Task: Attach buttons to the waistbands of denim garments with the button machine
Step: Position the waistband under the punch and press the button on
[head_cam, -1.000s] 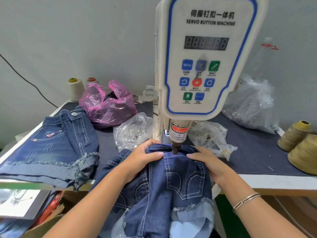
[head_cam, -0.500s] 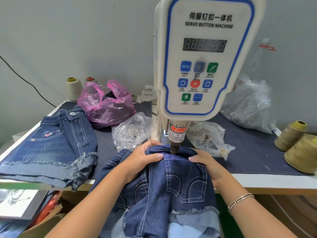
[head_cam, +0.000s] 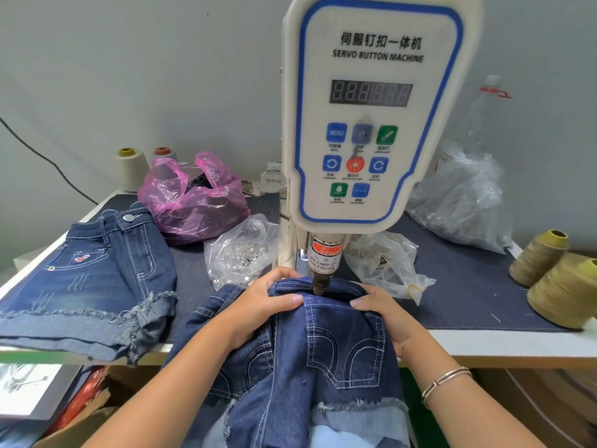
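Note:
The white servo button machine (head_cam: 371,124) stands at the middle of the table. Its dark punch tip (head_cam: 320,285) is down on the waistband of a pair of dark denim shorts (head_cam: 339,350), which hang over the table's front edge with the back pockets facing up. My left hand (head_cam: 268,300) grips the waistband just left of the punch, thumb on top. My right hand (head_cam: 384,313) holds the waistband just right of it. The button spot under the punch is hidden.
Another pair of denim shorts (head_cam: 97,279) with a metal button (head_cam: 129,217) lies at the left. A clear bag of metal parts (head_cam: 239,250), a pink bag (head_cam: 193,202) and more clear bags (head_cam: 465,202) surround the machine. Thread cones (head_cam: 549,273) stand at the right edge.
Both hands keep hold of the waistband under the punch. My right thumb has drawn slightly away from the punch tip. Nothing else has moved.

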The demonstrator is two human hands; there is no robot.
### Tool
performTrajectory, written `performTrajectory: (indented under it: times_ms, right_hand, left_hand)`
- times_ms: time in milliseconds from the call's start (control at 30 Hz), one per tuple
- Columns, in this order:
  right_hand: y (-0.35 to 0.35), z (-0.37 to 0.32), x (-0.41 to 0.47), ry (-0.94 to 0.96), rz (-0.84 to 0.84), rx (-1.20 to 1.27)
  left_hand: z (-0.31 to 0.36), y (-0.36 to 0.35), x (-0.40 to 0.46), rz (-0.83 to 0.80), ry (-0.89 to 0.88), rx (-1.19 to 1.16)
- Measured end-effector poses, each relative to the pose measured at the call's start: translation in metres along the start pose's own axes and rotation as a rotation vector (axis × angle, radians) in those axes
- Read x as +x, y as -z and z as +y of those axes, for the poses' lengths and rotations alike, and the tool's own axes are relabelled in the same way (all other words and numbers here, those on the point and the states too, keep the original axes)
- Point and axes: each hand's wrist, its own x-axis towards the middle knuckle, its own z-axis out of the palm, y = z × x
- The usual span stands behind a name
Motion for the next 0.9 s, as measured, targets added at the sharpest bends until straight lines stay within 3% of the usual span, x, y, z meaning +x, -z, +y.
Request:
performTrajectory:
  times_ms: [667, 900]
  right_hand:
    - [0.0041, -0.0006, 0.0040, 0.052, 0.009, 0.023]
    - [0.0029, 0.0026, 0.0014, 0.032, 0.252, 0.002]
  left_hand:
    - [0.0004, -0.0018, -0.0013, 0.021, -0.064, -0.007]
    - [-0.0014, -0.0036, -0.0012, 0.035, -0.059, -0.011]
